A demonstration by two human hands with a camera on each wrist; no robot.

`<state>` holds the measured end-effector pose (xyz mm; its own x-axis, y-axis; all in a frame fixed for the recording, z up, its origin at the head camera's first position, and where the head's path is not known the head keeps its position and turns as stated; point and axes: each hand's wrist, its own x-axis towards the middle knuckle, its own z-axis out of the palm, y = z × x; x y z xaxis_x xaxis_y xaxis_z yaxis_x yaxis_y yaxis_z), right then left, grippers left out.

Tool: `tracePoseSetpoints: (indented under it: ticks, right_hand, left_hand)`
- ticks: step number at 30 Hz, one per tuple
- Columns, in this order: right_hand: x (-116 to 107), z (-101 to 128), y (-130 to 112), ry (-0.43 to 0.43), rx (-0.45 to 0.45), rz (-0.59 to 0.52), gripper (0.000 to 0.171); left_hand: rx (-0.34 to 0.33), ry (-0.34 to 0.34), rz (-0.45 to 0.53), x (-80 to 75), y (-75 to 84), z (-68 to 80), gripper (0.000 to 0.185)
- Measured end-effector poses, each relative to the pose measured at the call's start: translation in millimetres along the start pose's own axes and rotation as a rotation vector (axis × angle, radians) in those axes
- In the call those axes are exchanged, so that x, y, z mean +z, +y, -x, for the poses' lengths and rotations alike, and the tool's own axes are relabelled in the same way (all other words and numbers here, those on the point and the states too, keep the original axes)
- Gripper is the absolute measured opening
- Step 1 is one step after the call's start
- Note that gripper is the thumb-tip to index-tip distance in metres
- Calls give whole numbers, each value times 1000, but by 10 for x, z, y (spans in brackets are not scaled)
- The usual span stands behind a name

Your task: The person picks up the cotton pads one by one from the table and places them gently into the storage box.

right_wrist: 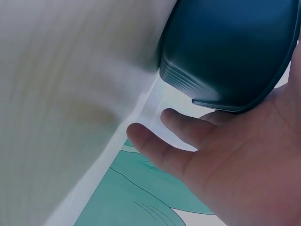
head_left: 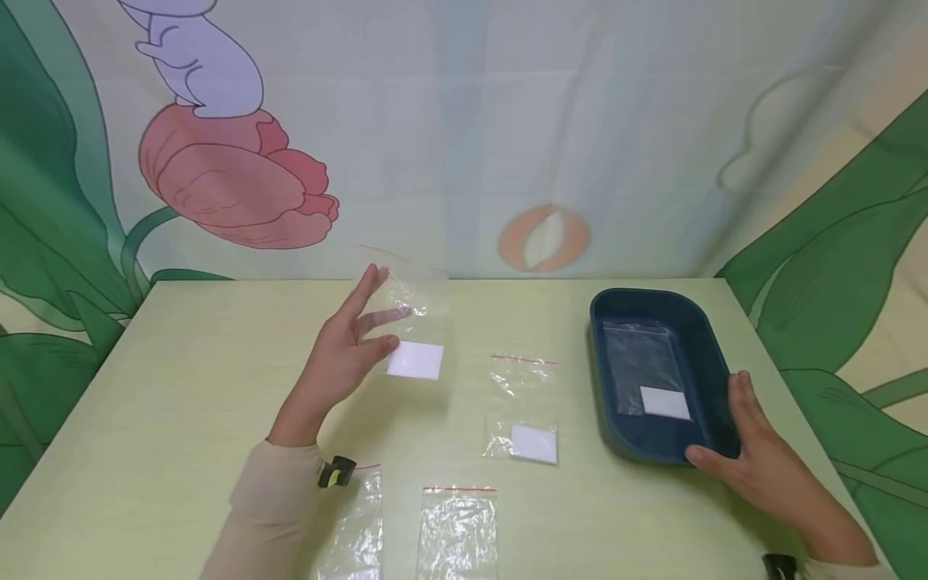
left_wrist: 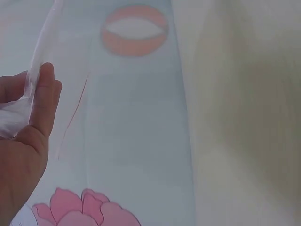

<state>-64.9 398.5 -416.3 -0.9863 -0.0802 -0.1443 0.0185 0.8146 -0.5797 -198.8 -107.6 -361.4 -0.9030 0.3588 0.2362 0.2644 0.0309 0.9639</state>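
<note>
Raised above the table's back half, my left hand [head_left: 339, 354] pinches a clear zip-lock bag [head_left: 420, 310] with a white paper square at its bottom. The thumb is in front, the other fingers show through the plastic behind. In the left wrist view this bag [left_wrist: 34, 84] appears edge-on. At the right, my right hand [head_left: 761, 459] holds the near right corner of a dark blue plastic basin [head_left: 605, 423], thumb at the near rim, fingers along the right side. Inside the basin lies another clear zip-lock bag [head_left: 638, 358] with a white square. The right wrist view shows the basin's outer wall [right_wrist: 225, 56] against the hand.
A clear bag [head_left: 522, 395] with a white square lies mid-table, left of the basin. Two more bags lie near the front: one [head_left: 460, 532] at the centre, the other [head_left: 366, 524] partly behind the left sleeve. A printed curtain [head_left: 406, 121] hangs behind the table's back edge.
</note>
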Motion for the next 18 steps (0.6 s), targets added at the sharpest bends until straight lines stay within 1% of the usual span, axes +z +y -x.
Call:
tracePoseSetpoints:
  ticks: [4,11,15,18]
  right_hand:
    - [-16,0,2,-7,5,4,112]
    - [-10,-23,9,0,-10,-4,113]
    - [0,-29,20,11,-25,-11,113]
    - [0,-20,25,20,-32,-12,113]
  left_hand:
    - [-25,-42,18,188,30,-123,97]
    - [-86,-97,57,597,5,-355,95]
    - [-117,-124,76,806,1,-440,95]
    - [-120,-138,98,954,2,-490,96]
